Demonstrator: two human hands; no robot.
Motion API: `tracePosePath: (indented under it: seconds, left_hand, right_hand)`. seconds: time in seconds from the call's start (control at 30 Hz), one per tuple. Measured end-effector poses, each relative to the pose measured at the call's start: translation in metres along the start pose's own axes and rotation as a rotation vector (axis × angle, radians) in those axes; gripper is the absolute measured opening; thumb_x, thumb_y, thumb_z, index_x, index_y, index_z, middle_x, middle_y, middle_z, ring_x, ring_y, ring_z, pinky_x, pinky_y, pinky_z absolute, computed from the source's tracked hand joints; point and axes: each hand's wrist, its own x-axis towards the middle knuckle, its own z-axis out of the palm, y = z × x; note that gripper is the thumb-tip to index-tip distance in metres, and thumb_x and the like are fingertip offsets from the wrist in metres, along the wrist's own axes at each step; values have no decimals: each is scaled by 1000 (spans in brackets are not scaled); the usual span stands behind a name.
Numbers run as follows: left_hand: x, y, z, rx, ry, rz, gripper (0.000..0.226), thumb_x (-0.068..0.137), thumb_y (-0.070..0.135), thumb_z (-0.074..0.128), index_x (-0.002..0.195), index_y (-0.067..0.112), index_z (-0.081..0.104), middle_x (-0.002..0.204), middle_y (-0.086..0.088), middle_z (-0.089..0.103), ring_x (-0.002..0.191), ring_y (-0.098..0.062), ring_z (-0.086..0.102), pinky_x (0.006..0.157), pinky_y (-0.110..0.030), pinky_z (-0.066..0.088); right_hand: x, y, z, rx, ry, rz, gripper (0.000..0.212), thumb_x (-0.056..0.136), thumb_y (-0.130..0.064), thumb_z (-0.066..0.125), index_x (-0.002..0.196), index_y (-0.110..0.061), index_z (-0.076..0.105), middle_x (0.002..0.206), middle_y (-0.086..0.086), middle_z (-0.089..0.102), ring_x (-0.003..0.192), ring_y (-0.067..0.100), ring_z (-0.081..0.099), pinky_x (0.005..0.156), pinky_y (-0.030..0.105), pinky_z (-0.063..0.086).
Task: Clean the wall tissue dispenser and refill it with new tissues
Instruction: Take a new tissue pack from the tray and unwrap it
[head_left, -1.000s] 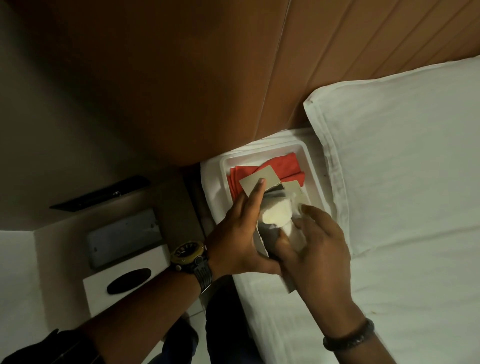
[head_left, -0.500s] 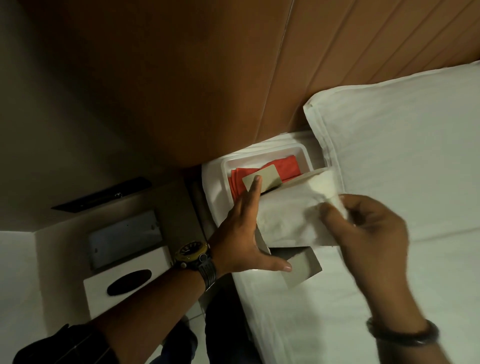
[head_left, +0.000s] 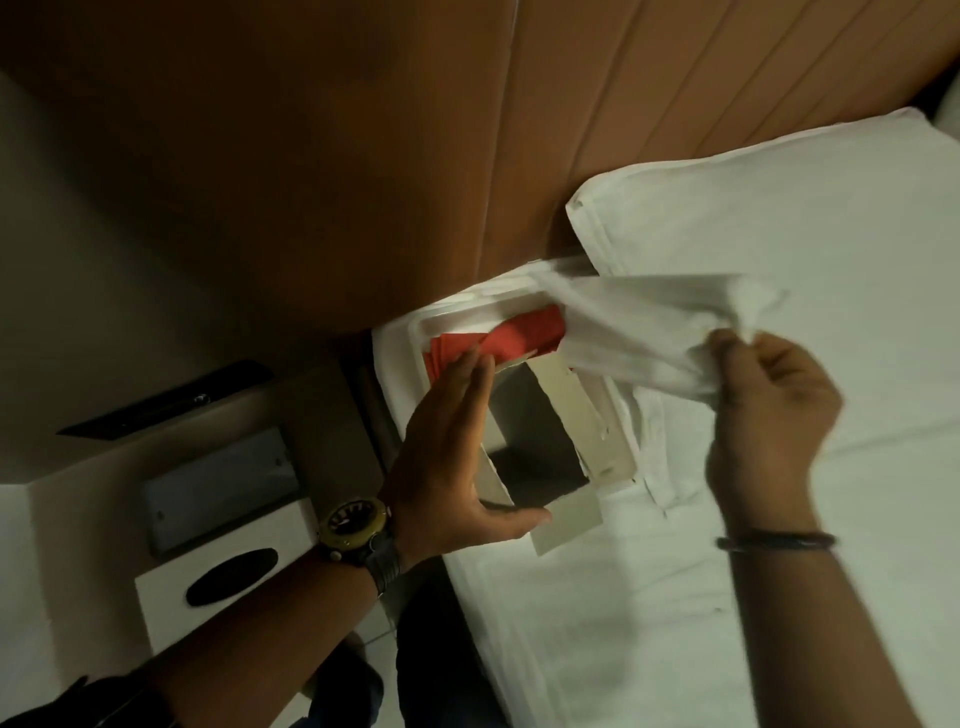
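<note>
the left hand (head_left: 447, 457), fingers straight, steadies the open tissue box (head_left: 540, 441) mid-frame; the right hand (head_left: 769, 410) pinches the tissues (head_left: 639, 332), and should draw them out slowly, level.

Bedroom, likely a hotel room: white-sheeted bed (head_left: 779, 519), pillow (head_left: 805, 208), wood-panelled headboard wall (head_left: 363, 156), wall-mounted tissue dispenser (head_left: 228, 577).

Just one view here, a wide-angle head cam looking forward and down, tilted so the wooden wall (head_left: 311, 156) fills the top. It sits close over the bed edge (head_left: 675, 597), both forearms reaching in from the bottom. No second view, so nothing overlaps.
</note>
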Motion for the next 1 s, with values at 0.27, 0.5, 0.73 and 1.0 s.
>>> tracePosePath:
  seconds: [0.27, 0.5, 0.73, 1.0]
  left_hand:
    - [-6, -9, -5, 266, -210, 107, 137, 48, 88, 62, 151, 12, 13, 160, -6, 8, 149, -27, 6, 117, -48, 18]
    - [-9, 3, 5, 149, -45, -39, 113, 55, 69, 72, 146, 13, 34, 161, -9, 15, 148, -31, 10, 106, -60, 35]
    - [-14, -9, 6, 21, -26, -14, 99, 69, 59, 69, 148, 22, 24, 162, 4, 0, 149, -22, 6, 107, -56, 38]
    - [-17, -11, 6, -72, -36, -66, 91, 77, 48, 68, 150, 24, 19, 162, 0, -4, 149, -20, 8, 104, -50, 45]
  right_hand:
    - [-33, 74, 26, -193, -45, 87, 24, 78, -43, 69, 82, -20, 71, 77, -2, 69, 70, 11, 62, 66, 28, 53]
    - [-49, 74, 38, -155, -110, 136, 17, 79, -43, 71, 79, -26, 70, 75, -2, 69, 75, 26, 66, 70, 42, 60]
    - [-32, 91, 26, -250, -46, 34, 11, 87, -28, 72, 91, -18, 70, 84, 1, 69, 77, 23, 62, 74, 37, 56]
    - [-65, 85, 42, -265, -245, -183, 18, 86, -10, 75, 92, -17, 60, 87, 3, 65, 81, 19, 61, 71, 24, 50]
